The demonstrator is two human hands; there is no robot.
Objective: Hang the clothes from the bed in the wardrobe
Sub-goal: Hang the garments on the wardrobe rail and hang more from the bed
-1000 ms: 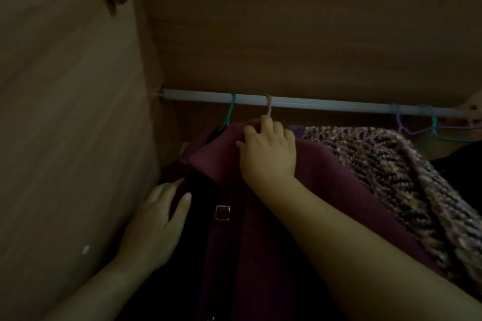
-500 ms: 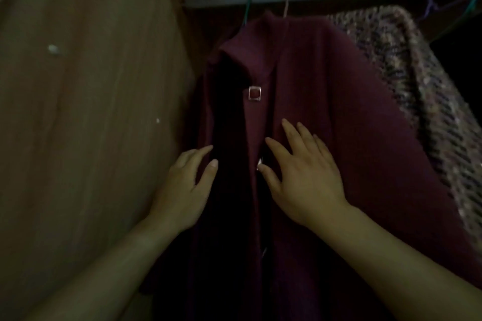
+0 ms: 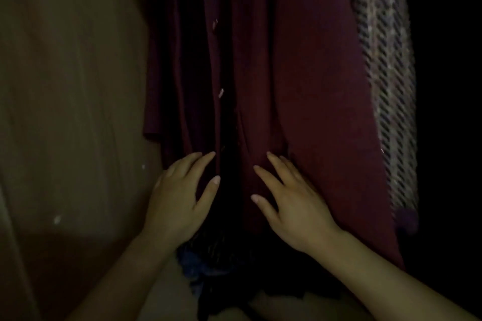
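Note:
A dark maroon coat (image 3: 300, 73) hangs inside the wardrobe, its front opening running down the middle with small pale buttons. My left hand (image 3: 180, 198) lies flat on the coat's left front panel, fingers straight. My right hand (image 3: 292, 203) lies flat on the right panel, fingers spread. Neither hand grips the cloth. The rail and hangers are out of view above.
The wardrobe's wooden side wall (image 3: 70, 99) stands close on the left. A knitted mottled garment (image 3: 386, 86) hangs right of the coat. Dark bluish clothing (image 3: 208, 266) lies bunched at the wardrobe bottom. The far right is in darkness.
My right hand left the hanger hook at the rail. Both hands slid down the coat's front toward its lower part, and the view tilted down with them.

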